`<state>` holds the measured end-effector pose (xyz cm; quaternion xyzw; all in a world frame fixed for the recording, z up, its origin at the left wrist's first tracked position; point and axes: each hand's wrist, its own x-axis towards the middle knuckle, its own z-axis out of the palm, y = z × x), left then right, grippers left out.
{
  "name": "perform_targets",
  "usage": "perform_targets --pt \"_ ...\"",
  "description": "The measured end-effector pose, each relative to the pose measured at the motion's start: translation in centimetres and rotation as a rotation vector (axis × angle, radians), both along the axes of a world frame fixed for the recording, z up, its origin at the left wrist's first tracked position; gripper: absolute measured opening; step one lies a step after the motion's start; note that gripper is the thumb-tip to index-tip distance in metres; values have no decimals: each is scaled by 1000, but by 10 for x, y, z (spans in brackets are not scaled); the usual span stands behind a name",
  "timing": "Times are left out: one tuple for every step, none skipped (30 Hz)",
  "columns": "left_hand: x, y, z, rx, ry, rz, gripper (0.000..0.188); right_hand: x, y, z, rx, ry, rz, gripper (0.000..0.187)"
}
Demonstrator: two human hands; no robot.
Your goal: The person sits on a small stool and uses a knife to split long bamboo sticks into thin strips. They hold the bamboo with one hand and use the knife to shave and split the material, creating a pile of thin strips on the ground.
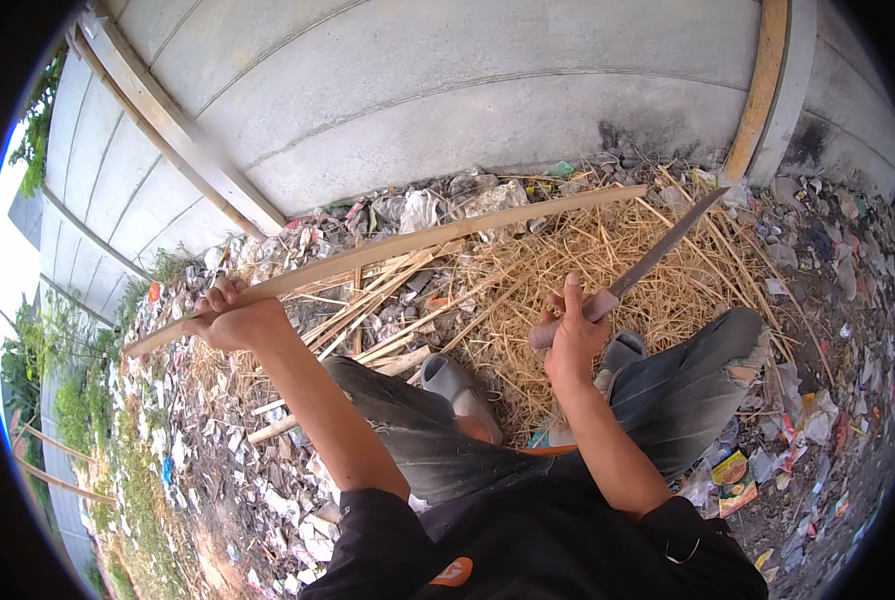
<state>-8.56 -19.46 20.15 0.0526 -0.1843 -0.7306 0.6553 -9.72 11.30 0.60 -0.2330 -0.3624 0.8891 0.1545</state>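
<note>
My left hand (235, 317) is closed round a long, flat bamboo strip (407, 243) near its left end. The strip slants up to the right, its far end over a heap of shavings. In my right hand (575, 340) is a machete (667, 245), gripped by its wooden handle. Its dark blade points up and to the right, with the tip near the far end of the strip; blade and strip look apart. Straw-like bamboo shavings (527, 330) lie beneath both. Several thin bamboo sticks (377, 300) rest on the ground between my hands.
A grey concrete panel wall (447, 100) runs along the far side, with a wooden post (759, 90) against it at the right. Litter (277, 480) covers the ground all round. My feet in grey shoes (457, 385) stand among the shavings. Green plants (77, 400) grow at the left.
</note>
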Motion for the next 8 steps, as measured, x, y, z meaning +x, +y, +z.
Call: perform_targets --pt "-7 -9 -17 58 41 -41 51 -10 4 22 -15 45 -44 44" --pt "-15 7 -28 179 20 -69 53 -22 11 39 -23 82 -93 43" --pt "-18 22 -34 297 0 -92 55 -32 18 53 -34 120 -138 42" --pt "-22 21 -46 286 58 -170 57 -41 26 63 -40 163 -129 43" --pt "-32 15 -72 280 117 -248 58 -50 35 71 -40 204 -122 44" --pt "-38 5 -96 266 177 -314 60 -59 41 78 -48 246 -102 45" --pt "-43 -4 -117 214 214 -396 61 -70 48 80 -63 284 -62 46" --pt "-50 2 -118 221 220 -412 61 -84 60 76 -72 320 -30 48"
